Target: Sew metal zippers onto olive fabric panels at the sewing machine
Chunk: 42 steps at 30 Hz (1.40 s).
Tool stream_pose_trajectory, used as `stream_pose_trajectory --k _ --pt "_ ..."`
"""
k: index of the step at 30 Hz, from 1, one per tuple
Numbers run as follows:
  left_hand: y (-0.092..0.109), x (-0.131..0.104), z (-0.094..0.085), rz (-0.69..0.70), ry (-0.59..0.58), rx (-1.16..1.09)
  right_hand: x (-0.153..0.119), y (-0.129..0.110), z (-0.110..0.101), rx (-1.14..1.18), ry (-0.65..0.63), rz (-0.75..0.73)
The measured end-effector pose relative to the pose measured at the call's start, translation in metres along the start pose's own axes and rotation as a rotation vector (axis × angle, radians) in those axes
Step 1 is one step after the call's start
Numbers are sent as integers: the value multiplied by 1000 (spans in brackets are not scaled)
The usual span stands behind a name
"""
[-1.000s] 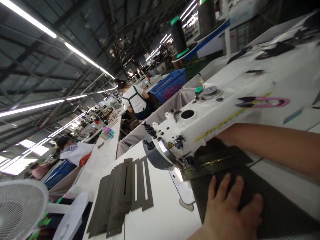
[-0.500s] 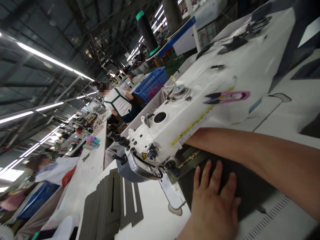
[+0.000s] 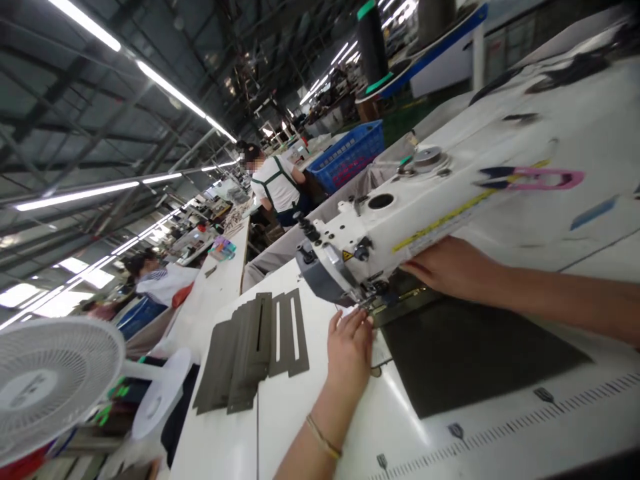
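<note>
While the dark panel lies flat on the worktop with its far edge under the machine foot, stitching looks barely begun. Left hand, fingers loosely together, touches its corner; right hand, open, rests behind the foot. Cut pieces lie left, clear room between.

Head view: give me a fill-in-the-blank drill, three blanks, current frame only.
1. The left hand rests on the table beside the ____ of the sewing machine.
2. The snips on top of the machine have ____ handles.
3. The right hand lies under the machine's ____.

Missing: needle; pink; arm
</note>
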<state>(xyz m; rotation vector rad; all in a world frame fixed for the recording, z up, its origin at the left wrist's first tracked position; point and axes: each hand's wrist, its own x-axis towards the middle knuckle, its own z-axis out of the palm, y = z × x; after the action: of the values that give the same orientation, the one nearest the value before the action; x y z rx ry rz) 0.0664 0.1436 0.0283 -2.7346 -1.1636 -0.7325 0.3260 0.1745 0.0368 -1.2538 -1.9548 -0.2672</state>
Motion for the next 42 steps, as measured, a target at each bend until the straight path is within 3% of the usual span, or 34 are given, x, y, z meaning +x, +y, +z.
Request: stream_pose_trajectory --k 2,4,8,13,20,26,30,36,42 --pt "-3 5 4 22 -61 4 -15 -22 1 51 -107 -141" --pt "-3 12 5 -46 -116 14 -31 -43 4 56 -183 -242" --pt "-1 19 0 -167 -124 27 -40 -64 25 -53 -224 -242" --pt "1 15 1 -177 -133 38 -33 -58 44 -76 -231 -267" --pt "7 6 7 -105 -144 67 -39 -59 30 -41 -211 -381" --pt "18 5 5 -80 -182 211 -36 -60 37 -128 -52 -385" --pt "22 7 6 -79 -149 281 -40 -54 46 -79 -126 -364" --pt "22 9 9 -47 -101 314 -36 -56 39 -41 -140 -362" --pt "17 14 11 -54 -142 332 -30 -52 43 34 -195 -310"
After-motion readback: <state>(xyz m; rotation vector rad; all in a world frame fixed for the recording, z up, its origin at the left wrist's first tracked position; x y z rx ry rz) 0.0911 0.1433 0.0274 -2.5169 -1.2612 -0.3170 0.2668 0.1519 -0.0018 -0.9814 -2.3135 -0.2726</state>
